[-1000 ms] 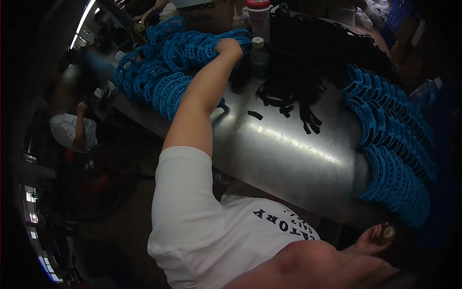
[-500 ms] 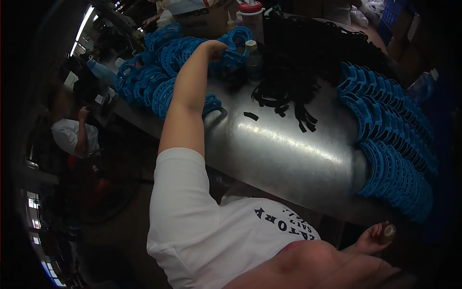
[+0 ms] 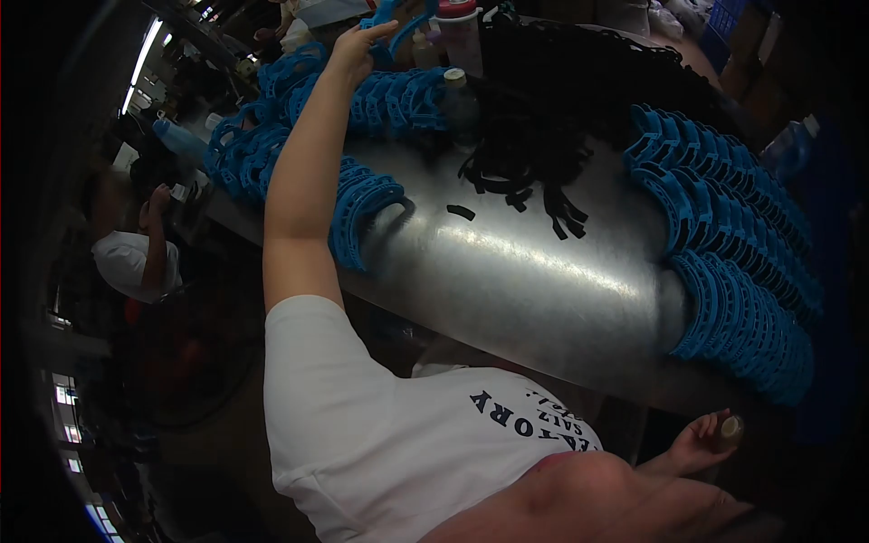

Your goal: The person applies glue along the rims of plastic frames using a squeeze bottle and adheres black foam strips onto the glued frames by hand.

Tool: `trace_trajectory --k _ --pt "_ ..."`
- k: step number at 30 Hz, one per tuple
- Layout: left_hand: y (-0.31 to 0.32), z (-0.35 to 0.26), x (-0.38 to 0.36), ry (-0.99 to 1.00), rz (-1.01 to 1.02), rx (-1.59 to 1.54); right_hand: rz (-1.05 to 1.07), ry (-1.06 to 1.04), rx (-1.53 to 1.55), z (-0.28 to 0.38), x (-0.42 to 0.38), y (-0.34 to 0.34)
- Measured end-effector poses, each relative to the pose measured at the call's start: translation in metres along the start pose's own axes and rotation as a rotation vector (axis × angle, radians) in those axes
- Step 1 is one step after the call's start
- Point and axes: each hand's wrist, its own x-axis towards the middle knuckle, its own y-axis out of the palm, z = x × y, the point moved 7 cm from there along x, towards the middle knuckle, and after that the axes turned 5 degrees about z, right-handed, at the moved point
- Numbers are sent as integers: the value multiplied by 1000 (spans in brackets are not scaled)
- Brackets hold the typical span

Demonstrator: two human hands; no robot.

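My left hand [image 3: 355, 52] reaches out at the top with its fingers closed on a blue curved plastic frame [image 3: 385, 16], partly cut off by the view's edge. Below it, rows of similar blue frames [image 3: 398, 101] lie nested on the metal table, and my forearm hides some of them. Low on the right, my right hand [image 3: 695, 445] is wrapped round a small dark bottle [image 3: 730, 433] with a pale round end. That hand is in front of my body, off the table edge.
On the metal table [image 3: 543, 299] are black straps [image 3: 534, 163], a loose black strip [image 3: 461, 213], a capped bottle [image 3: 459, 104] and a red-lidded container [image 3: 459, 36]. More blue frames [image 3: 733, 299] line the right side. A person [image 3: 136, 258] is at the left.
My left hand has moved up and left from the blue rows and now holds a blue frame above them. My right hand still holds the bottle in nearly the same place.
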Motion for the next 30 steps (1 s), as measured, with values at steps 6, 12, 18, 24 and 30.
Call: trace_trajectory --k 6,12,18,24,30 --pt "42 -88 -158 153 205 118 23 -39 9 8 -5 7" --pt "133 -54 -309 -222 652 -209 211 -77 26 10 -18 47" --pt "251 -11 -365 -263 1177 -271 195 -169 -334 -16 -36 123" --pt "295 -39 -366 215 1423 -83 343 -339 -841 -28 -67 178" --pt "301 -46 -361 329 1410 -111 400 -174 -814 -36 -53 179"
